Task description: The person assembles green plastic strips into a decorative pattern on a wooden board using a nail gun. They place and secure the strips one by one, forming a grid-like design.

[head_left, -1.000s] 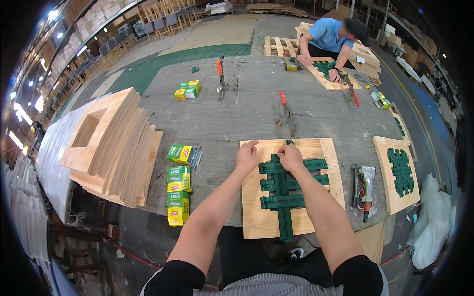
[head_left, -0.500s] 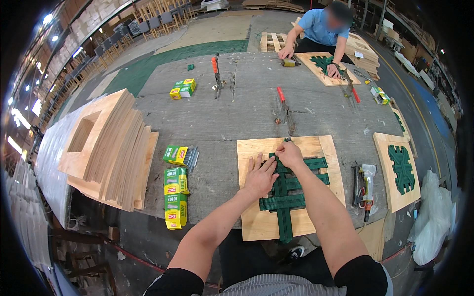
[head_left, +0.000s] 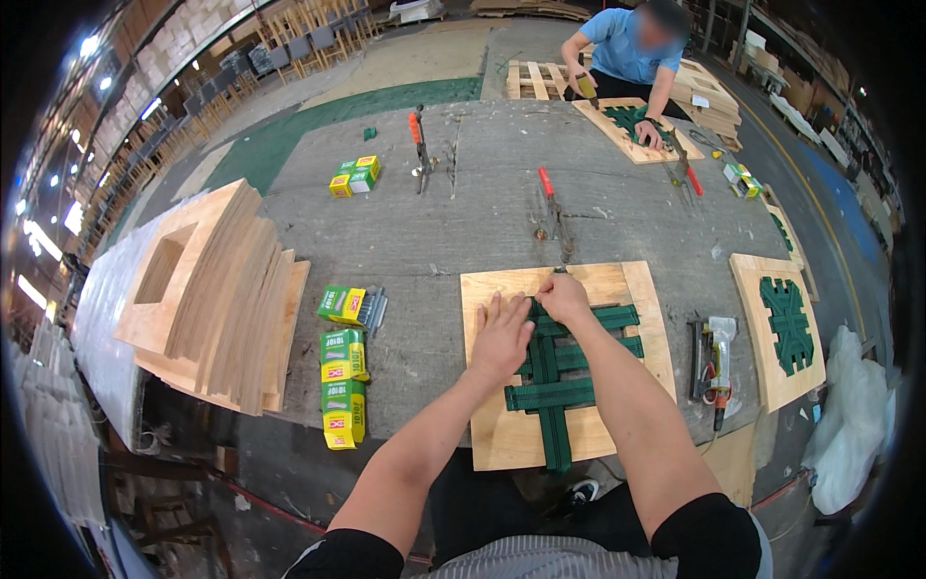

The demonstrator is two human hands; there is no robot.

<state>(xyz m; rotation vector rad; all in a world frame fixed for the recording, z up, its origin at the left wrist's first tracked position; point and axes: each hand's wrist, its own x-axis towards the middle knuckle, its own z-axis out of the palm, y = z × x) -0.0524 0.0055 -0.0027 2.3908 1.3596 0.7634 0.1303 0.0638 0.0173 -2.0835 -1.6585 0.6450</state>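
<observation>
Green webbing straps (head_left: 556, 439) lie crossed over a plywood panel (head_left: 497, 446) at the tabletop's (head_left: 415, 241) near edge. The right hand (head_left: 562, 296) has its fingers clamped on a strap end at the panel's far side; the left hand (head_left: 502, 336) lies flat, fingers slightly apart, beside it. To the left stand three green-and-yellow cartons (head_left: 344, 354), grey staple strips (head_left: 374, 311) showing at the farthest one's end; the other two's contents cannot be seen. A pneumatic stapler (head_left: 721, 352) lies right.

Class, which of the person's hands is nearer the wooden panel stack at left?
Left. The left hand is right of the panel stack, over the wooden board; the right hand is farther right, by the green straps.
</observation>
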